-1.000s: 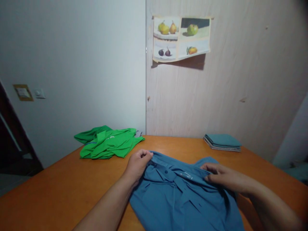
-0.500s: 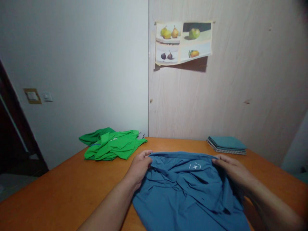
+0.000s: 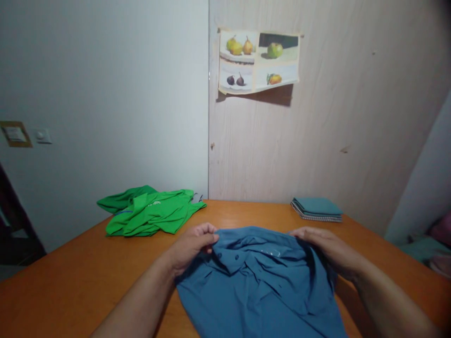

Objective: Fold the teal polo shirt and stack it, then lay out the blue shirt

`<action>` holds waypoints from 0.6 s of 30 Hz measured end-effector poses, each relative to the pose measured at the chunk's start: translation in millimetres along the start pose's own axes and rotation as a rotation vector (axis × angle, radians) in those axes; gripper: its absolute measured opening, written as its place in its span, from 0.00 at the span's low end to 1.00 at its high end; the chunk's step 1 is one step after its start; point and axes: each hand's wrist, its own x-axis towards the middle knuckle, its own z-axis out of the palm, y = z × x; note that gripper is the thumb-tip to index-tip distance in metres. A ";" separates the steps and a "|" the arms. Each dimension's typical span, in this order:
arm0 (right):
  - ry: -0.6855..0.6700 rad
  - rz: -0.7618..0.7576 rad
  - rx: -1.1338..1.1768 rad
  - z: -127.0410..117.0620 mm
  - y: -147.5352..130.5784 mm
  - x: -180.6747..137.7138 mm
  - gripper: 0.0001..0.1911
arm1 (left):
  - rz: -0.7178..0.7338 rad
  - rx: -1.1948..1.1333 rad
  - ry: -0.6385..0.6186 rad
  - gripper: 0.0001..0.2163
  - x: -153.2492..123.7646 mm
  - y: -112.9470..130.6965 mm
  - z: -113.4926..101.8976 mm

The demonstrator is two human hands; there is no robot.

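A blue polo shirt (image 3: 260,286) lies rumpled on the orange wooden table (image 3: 81,277) right in front of me, its buttons and a small white logo showing near the top. My left hand (image 3: 192,244) pinches the shirt's upper left edge with closed fingers. My right hand (image 3: 326,251) grips the upper right edge, fingers curled over the cloth. Both forearms reach in from the bottom of the view.
A crumpled green shirt (image 3: 148,217) lies at the table's far left. Folded teal and checked cloths (image 3: 316,209) are stacked at the far right by the wall. A fruit poster (image 3: 258,62) hangs on the wooden panel. Bedding shows at the right edge.
The shirt's top edge has been shifted and turned over between my hands; the buttons show again near the left. Both hands kept their hold on it.
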 end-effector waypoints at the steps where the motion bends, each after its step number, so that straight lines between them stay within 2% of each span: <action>1: -0.063 0.015 0.009 -2.0 0.2 -1.9 0.21 | -0.046 0.002 -0.125 0.12 -2.9 1.0 -0.4; 3: -0.174 0.063 0.010 -5.8 2.4 -4.8 0.22 | -0.117 0.026 -0.278 0.15 -6.3 1.4 0.4; 4: -0.215 0.091 0.004 -7.2 3.7 -5.7 0.22 | -0.128 0.042 -0.294 0.15 -6.3 0.6 1.3; 5: -0.248 0.116 -0.006 -8.0 4.8 -6.3 0.22 | -0.117 0.061 -0.274 0.14 -5.2 -1.2 2.1; 8: -0.298 0.140 -0.034 -7.5 4.1 -7.4 0.22 | 0.005 0.192 -0.104 0.08 2.8 -11.7 2.2; 10: -0.296 0.120 -0.072 -6.5 0.5 -8.4 0.21 | 0.102 0.360 -0.029 0.10 8.7 -21.4 -0.5; 14: -0.241 0.079 -0.158 -12.7 -2.4 -9.7 0.23 | 0.201 0.732 -0.065 0.21 14.3 -35.5 -9.5; 18: -0.076 0.078 -0.216 -31.9 13.7 -8.7 0.23 | 0.234 0.852 -0.084 0.23 12.6 -33.1 -15.6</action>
